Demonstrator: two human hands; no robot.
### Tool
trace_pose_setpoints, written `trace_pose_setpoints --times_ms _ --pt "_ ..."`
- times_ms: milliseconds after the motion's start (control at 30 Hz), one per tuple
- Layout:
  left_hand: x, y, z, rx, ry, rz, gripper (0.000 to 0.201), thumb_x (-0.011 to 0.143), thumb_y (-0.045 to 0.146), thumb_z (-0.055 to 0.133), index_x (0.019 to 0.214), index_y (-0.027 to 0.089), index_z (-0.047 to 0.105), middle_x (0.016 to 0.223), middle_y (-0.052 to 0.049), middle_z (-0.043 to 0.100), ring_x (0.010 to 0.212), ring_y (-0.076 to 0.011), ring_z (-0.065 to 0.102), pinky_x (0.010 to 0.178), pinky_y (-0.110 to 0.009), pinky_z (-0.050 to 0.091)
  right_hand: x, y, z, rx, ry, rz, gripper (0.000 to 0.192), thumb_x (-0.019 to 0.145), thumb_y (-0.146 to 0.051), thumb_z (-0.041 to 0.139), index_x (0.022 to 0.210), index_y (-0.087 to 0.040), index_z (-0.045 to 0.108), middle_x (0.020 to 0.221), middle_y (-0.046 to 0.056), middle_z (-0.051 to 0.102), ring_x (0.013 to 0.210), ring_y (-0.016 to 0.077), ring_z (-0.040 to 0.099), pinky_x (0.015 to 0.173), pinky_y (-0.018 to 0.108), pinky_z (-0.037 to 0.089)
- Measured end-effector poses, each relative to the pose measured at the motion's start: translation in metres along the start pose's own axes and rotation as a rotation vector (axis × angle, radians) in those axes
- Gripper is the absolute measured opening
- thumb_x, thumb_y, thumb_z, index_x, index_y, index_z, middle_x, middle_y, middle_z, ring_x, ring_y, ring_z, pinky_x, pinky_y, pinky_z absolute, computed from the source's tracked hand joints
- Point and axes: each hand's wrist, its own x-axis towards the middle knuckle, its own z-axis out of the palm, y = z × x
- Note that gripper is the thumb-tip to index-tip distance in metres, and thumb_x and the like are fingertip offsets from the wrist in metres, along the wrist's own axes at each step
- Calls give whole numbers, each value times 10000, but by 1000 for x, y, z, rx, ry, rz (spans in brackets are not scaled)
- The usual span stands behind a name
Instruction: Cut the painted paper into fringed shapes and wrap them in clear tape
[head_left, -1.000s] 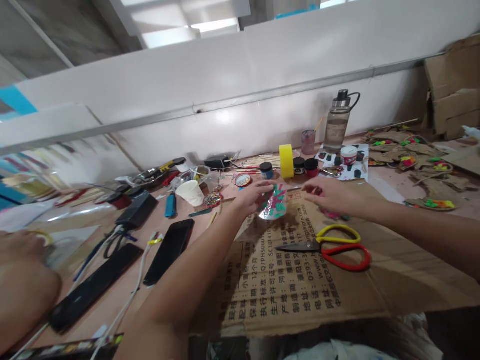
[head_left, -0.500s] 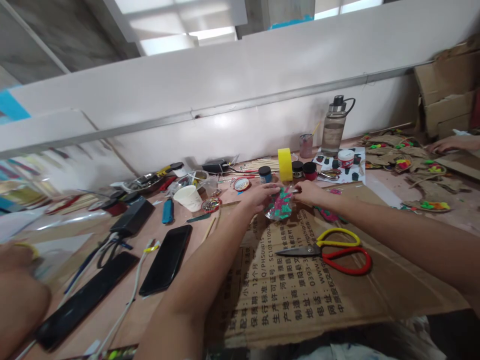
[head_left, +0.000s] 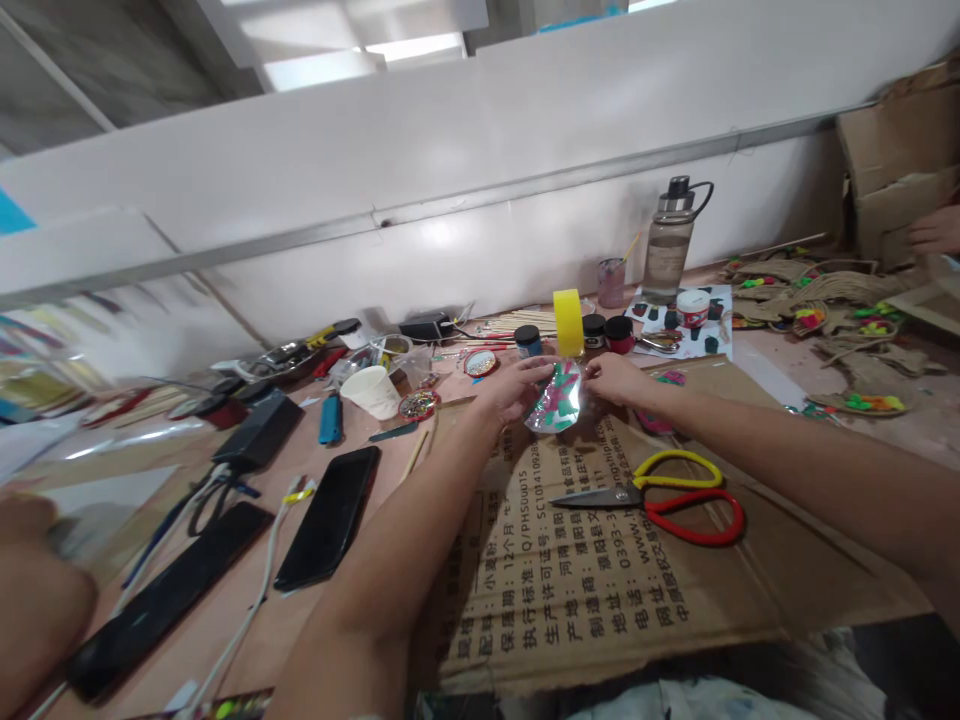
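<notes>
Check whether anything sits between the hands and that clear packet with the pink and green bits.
Nothing does. The left hand and the right hand both grip the clear packet at its top, above the printed cardboard sheet. The scissors lie nearer the person, off to the right.

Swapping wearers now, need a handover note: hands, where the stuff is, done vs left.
Left hand and right hand both pinch the small clear bag of pink and green bits, held just above the cardboard sheet.
Scissors lie untouched on the cardboard, near the right forearm. Yellow tape roll and paint jars stand behind the bag.
Done: bag picked up. Left: cannot tell whether it is open.
</notes>
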Motion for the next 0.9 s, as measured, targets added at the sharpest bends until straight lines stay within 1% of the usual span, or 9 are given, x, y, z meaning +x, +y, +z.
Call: trace_pose_setpoints --times_ms 133,233,300,367,467,567,667,767,900 --pt "0 -9 -9 -33 9 35 175 770 56 746 931 118 774 937 -102 790 728 -160 720 711 -260 593 0 -1 -1 2 4 -25 126 804 -210 665 760 -137 757 754 73 748 658 170 637 577 240 412" --pt "3 -17 -15 -56 -2 78 198 740 57 757 926 125 769 934 -91 792 747 -164 724 708 -248 592 -1 -1 3 27 7 -26 142 815 -244 679 738 -133 725 702 56 713 617 151 589 532 239 368" --pt "6 -21 -18 -58 -7 87 196 728 58 756 910 130 766 919 -89 792 766 -174 728 709 -250 593 -2 0 6 60 13 -26 126 815 -238 680 746 -135 702 675 35 685 591 132 555 509 233 343" --pt "8 -23 -21 -68 12 93 178 724 62 758 886 135 761 879 -84 790 752 -176 725 723 -261 595 -5 0 7 109 22 -28 88 816 -207 668 759 -139 677 669 21 670 580 121 538 503 225 340" --pt "12 -24 -24 -108 32 121 166 729 69 761 884 128 760 835 -80 785 757 -176 730 780 -271 594 -9 -1 6 218 44 -33 65 819 -137 638 755 -148 638 732 31 697 631 119 568 539 206 388" --pt "15 -26 -28 -128 -5 121 167 741 85 758 905 113 763 882 -106 793 839 -204 749 831 -291 595 -11 -1 4 355 38 -31 100 812 -89 634 736 -154 628 788 51 732 677 129 617 591 203 455" --pt "18 -27 -30 -136 -27 100 201 746 106 761 946 113 763 926 -116 797 857 -222 757 813 -310 606 -10 -1 5 485 18 -6 134 776 -61 661 688 -155 623 715 49 722 630 136 625 576 216 484" --pt "20 -28 -32 -146 -20 95 242 747 112 761 988 111 763 930 -113 795 849 -225 759 815 -320 609 -7 -2 6 627 19 35 168 755 -53 660 656 -167 586 617 18 671 547 121 586 534 220 488" --pt "20 -28 -33 -159 -13 90 176 757 103 750 932 117 762 893 -102 789 793 -211 749 806 -330 615 -2 -4 2 822 20 80 167 766 -72 601 670 -192 533 547 -29 582 507 106 547 536 226 519"
